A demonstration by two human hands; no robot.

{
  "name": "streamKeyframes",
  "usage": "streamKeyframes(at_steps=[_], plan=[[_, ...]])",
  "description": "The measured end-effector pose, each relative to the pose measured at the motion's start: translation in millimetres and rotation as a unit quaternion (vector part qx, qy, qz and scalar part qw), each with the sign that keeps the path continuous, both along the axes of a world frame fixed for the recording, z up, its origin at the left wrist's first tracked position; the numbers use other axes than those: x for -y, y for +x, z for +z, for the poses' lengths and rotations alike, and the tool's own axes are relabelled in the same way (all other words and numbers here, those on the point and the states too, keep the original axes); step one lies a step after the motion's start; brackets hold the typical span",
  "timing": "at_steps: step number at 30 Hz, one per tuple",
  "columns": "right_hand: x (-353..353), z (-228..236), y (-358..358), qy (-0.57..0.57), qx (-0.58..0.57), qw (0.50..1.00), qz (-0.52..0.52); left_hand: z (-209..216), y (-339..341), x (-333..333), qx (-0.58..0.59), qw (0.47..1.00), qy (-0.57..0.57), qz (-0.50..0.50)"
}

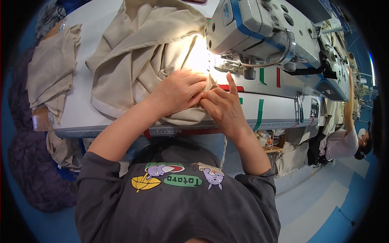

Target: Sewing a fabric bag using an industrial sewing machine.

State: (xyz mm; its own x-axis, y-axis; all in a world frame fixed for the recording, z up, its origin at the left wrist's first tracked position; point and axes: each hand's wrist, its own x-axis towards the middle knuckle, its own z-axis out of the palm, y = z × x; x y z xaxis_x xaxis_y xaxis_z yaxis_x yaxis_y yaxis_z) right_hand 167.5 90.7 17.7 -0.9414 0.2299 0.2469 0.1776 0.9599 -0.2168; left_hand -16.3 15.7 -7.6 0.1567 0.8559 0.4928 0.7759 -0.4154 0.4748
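A large piece of beige fabric (125, 56) lies in loose folds on the white sewing table, reaching up to the lit needle area of a blue and white sewing machine (259, 32). My left hand (180, 91) rests on the cloth just before the presser foot (231, 64), its fingers bent down on a fold near the fabric's right edge. Close against it, my right hand (223, 105) pinches that same edge between thumb and curled fingers, with the index finger raised toward the machine. The fingertips of both hands are partly hidden.
Folded beige pieces (54, 67) lie at the table's left end. A ruler strip (170, 130) runs along the front edge, and green tape (259, 115) marks the right side. An open box of small items (271, 139) sits below. Another person (342, 143) works at far right.
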Motion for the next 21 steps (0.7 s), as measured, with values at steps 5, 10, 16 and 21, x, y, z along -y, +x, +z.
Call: streamKeyframes(at_steps=[5,10,16,21], plan=[[5,10,0,-0.010,0.041,0.999,0.002,3,-9,-3,0.003,1.000,-0.015,-0.017],[50,16,22,-0.149,0.059,0.986,0.035,13,-17,3,-0.103,0.991,-0.057,-0.066],[41,14,35,-0.198,-0.166,0.956,-0.137,14,17,18,-0.128,0.983,-0.129,0.025],[-3,9,-17,-0.167,0.019,0.926,-0.339,5,13,20,-0.106,0.994,-0.036,0.021]])
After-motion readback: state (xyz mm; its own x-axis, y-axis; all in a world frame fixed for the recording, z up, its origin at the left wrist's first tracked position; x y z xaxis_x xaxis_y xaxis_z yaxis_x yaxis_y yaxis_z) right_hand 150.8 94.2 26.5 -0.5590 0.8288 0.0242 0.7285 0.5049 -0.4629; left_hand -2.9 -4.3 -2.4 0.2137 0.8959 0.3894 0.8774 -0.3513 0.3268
